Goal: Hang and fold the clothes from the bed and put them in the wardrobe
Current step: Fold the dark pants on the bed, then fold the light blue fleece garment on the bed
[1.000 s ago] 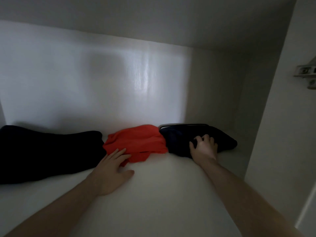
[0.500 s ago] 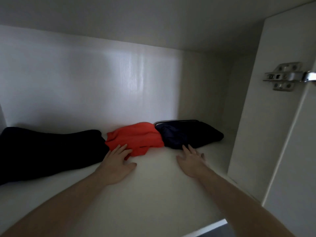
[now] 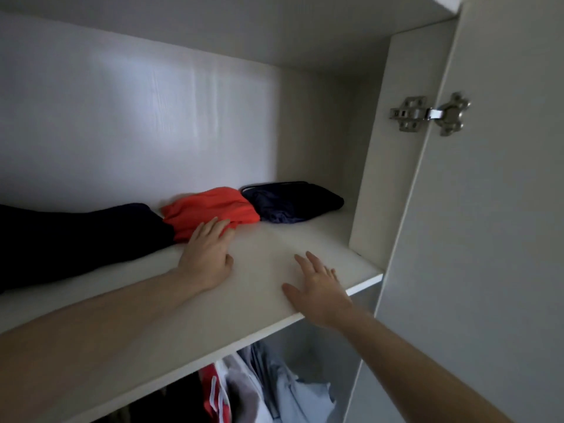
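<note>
Three folded garments lie in a row at the back of a white wardrobe shelf (image 3: pixel 262 245): a large black one (image 3: pixel 76 236) at the left, an orange one (image 3: pixel 210 209) in the middle, a navy one (image 3: pixel 293 203) at the right. My left hand (image 3: pixel 207 257) lies flat on the shelf, its fingertips touching the front edge of the orange garment. My right hand (image 3: pixel 317 288) hovers open near the shelf's front edge, holding nothing, well clear of the navy garment.
The wardrobe's right side panel (image 3: pixel 384 154) closes the shelf. An open door (image 3: pixel 503 209) hangs at the right on a metal hinge (image 3: pixel 430 114). Below the shelf hang several clothes (image 3: pixel 274 386), red, white and light blue.
My right hand has let go of the navy garment and drawn back to the shelf's front edge. The view has pulled back, showing the hanging clothes below. My left hand stays by the orange garment.
</note>
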Tool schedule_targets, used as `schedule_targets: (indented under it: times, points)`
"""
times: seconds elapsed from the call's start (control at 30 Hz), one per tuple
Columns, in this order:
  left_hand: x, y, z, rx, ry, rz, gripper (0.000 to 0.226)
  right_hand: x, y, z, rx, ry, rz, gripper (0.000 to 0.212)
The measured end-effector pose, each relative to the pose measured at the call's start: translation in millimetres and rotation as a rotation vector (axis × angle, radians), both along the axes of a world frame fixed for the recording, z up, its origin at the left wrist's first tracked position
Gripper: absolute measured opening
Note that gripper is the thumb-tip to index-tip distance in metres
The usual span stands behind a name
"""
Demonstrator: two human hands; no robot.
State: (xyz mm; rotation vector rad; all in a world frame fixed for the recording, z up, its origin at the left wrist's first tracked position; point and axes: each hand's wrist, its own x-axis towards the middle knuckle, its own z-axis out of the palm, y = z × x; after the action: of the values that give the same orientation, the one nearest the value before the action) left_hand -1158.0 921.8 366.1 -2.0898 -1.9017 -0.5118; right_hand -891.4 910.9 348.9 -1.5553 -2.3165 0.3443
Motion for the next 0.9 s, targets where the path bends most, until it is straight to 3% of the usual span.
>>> schedule_targets:
  times: [0.13, 0.27, 0.7, 0.9]
  points:
    - [78.9, -59.2, 7.0, 0.041, -0.123, -0.335, 0.058, 55.9, -64.5, 1.1, 0.037, 0.187, -0.054, 0.073]
    - [152.5, -116.6, 4.0, -0.035, -0.143, -0.591, 0.053, 139.2, -147.6, 1.8, 0.118, 0.333, -0.16, 0.063]
    - [463.1, -341.4, -65.4, -0.372, -0.338, -1.218, 0.06, 394.5, -521.9, -62.1, 0.055, 0.4, -0.805, 0.052]
    - [604.3, -469.6, -98.3, -0.543, -0.259, -1.476, 0.056, 473.0, -696.7, -91.1, 0.091, 0.462, -1.161, 0.051]
